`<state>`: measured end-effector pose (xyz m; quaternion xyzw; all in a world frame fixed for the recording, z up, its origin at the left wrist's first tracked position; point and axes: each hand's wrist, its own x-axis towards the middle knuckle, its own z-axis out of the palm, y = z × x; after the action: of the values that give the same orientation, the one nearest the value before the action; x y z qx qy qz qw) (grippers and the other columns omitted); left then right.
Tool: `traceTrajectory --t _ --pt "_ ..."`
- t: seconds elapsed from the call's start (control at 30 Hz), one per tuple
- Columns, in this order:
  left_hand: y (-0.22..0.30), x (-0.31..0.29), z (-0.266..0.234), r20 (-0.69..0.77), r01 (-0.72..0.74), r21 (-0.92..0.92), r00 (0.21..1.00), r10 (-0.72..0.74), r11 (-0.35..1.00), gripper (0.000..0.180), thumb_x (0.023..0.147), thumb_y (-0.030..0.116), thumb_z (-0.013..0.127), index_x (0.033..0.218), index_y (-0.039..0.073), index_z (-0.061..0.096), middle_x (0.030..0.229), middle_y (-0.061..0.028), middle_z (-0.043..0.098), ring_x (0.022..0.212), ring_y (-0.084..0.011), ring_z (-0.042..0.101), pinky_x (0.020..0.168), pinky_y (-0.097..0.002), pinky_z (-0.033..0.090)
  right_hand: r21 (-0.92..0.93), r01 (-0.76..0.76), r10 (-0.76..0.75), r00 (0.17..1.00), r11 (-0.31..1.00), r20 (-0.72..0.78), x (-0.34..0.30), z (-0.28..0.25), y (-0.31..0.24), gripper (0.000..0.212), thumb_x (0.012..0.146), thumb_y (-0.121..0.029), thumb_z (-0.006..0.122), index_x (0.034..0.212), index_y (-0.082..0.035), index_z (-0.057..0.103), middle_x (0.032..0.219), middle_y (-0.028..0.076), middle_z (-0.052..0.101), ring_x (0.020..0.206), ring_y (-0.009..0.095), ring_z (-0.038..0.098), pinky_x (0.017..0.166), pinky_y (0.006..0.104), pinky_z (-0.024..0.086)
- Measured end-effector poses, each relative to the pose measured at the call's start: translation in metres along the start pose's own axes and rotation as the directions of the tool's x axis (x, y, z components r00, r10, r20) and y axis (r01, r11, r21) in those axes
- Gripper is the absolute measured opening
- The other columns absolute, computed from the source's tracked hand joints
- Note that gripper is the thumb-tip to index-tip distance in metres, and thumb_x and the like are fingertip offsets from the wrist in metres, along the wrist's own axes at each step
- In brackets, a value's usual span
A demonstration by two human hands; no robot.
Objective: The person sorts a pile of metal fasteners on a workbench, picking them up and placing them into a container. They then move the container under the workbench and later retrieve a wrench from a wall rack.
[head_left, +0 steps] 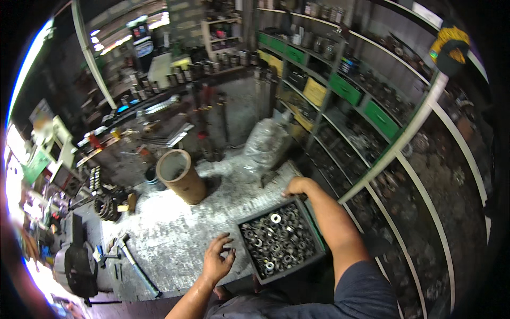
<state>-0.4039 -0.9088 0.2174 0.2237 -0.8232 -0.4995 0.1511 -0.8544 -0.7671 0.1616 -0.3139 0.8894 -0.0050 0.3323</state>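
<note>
A dark drawer-like box with a green right side is at the worktable's right front edge, tilted in view. It is filled with small metal nuts and rings, most dark, a few shiny. My right hand reaches to its far corner with the fingers curled at the rim; the fingertips are partly hidden. My left hand hovers just left of the box, fingers spread and holding nothing. Some fingertips look blackened.
On the metal worktable stand a brown cylinder and a clear plastic bag. A hammer lies at the left, near a vise. Shelves with green drawers rise at the right, a pale metal frame before them.
</note>
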Motion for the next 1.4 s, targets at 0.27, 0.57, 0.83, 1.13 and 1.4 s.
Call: traceTrajectory --t 0.27,0.57,0.83,1.13,1.4 --pt "-0.078 -0.085 -0.063 -0.333 0.233 0.033 0.919 -0.209 0.972 0.028 0.093 0.003 0.073 0.121 0.002 0.072 0.128 -0.0152 0.071 0.11 -0.0267 0.076 0.09 -0.0368 0.063 0.042 -0.04 0.041 0.999 0.998 -0.01 0.021 -0.001 0.006 0.056 0.081 -0.044 0.087 0.108 0.005 0.08 0.108 0.024 0.08 0.091 0.033 0.078 0.085 0.046 0.06" --pt "-0.107 -0.131 -0.123 -0.499 0.308 -0.032 0.82 -0.282 0.951 0.03 0.092 0.009 0.073 0.121 0.003 0.074 0.12 -0.0164 0.074 0.103 -0.0287 0.077 0.088 -0.0385 0.063 0.364 0.515 -0.2 0.748 0.776 -0.633 -0.13 -0.084 -0.132 0.043 0.082 -0.01 0.08 0.121 0.007 0.075 0.097 0.02 0.079 0.088 0.027 0.076 0.083 0.0363 0.059" --pt "-0.129 -0.139 -0.197 -0.543 0.202 -0.051 0.816 -0.197 0.978 0.025 0.091 0.007 0.074 0.115 0.0 0.076 0.113 -0.0165 0.076 0.1 -0.0272 0.077 0.087 -0.0376 0.062 -0.206 0.867 -0.545 0.087 0.453 -0.834 -0.17 -0.129 -0.412 0.03 0.088 -0.006 0.081 0.116 0.004 0.075 0.112 0.02 0.075 0.102 0.033 0.075 0.09 0.0399 0.058" --pt "-0.177 -0.211 -0.27 -0.59 0.279 -0.227 0.723 -0.36 0.933 0.024 0.099 0.003 0.066 0.122 -0.003 0.071 0.115 -0.0151 0.074 0.107 -0.0237 0.071 0.097 -0.0374 0.057 -0.472 0.584 -0.599 0.029 0.66 -0.8 -0.113 -0.16 -0.544 0.03 0.091 -0.007 0.078 0.12 -0.002 0.072 0.114 0.017 0.066 0.103 0.039 0.071 0.091 0.0468 0.059" --pt "-0.197 -0.233 -0.295 -0.599 0.232 -0.268 0.72 -0.351 0.935 0.023 0.099 0.002 0.067 0.121 -0.003 0.072 0.11 -0.0134 0.074 0.101 -0.0209 0.07 0.093 -0.0358 0.057 -0.509 0.484 -0.607 0.059 0.712 -0.793 -0.103 -0.153 -0.56 0.028 0.093 -0.008 0.075 0.121 -0.004 0.073 0.115 0.015 0.066 0.104 0.039 0.071 0.091 0.0483 0.059"
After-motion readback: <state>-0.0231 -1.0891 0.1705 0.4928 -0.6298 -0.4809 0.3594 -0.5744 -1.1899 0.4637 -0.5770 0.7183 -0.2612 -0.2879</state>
